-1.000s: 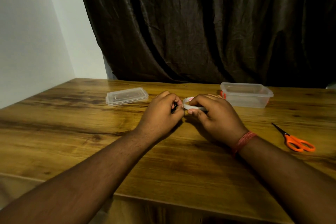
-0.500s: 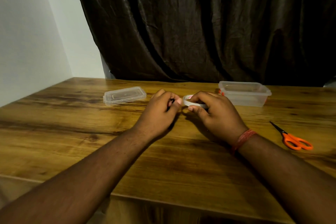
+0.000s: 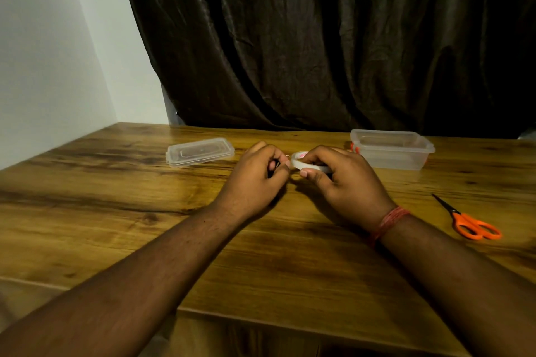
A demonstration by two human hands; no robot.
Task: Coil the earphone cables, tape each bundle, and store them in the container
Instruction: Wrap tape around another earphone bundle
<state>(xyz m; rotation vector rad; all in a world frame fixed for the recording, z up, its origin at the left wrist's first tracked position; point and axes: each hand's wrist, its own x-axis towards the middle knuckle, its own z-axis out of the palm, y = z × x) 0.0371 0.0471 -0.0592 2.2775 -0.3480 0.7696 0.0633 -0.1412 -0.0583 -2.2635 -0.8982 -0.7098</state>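
Left grip: left hand (image 3: 255, 175) is hovering over the middle of the worktop (image 3: 121, 211), its fingers curling round a small dark thing, apparently the earphone bundle (image 3: 275, 166); only a sliver of it is showing between the fingers, so what it is cannot be told for sure.
Right grip: right hand (image 3: 345, 180) is sitting just beside the left one, thumb below and fingers curling over the top, clamping on the tape roll (image 3: 301, 162).
Tape roll: a whitish ring with red lettering inside is being held nearly flat, its near end pointing at the left fingertips; whether a strip is reaching across to them is too small to tell.
Container (image 3: 391, 149): a clear plastic box is standing open on the far right of the worktop, just beyond the right hand, with something orange-red showing at its left end.
Lid (image 3: 200, 151): a clear lid is lying flat on the far left side, well apart from the container.
Scissors (image 3: 467, 219): an orange-handled pair is lying on the right, closed blades pointing up and left, apart from the right forearm.
Wristband (image 3: 390, 220): a reddish thread band is circling the right wrist.
Backdrop: a dark curtain (image 3: 319, 38) is hanging behind the worktop, with a pale wall (image 3: 52, 52) to the left.
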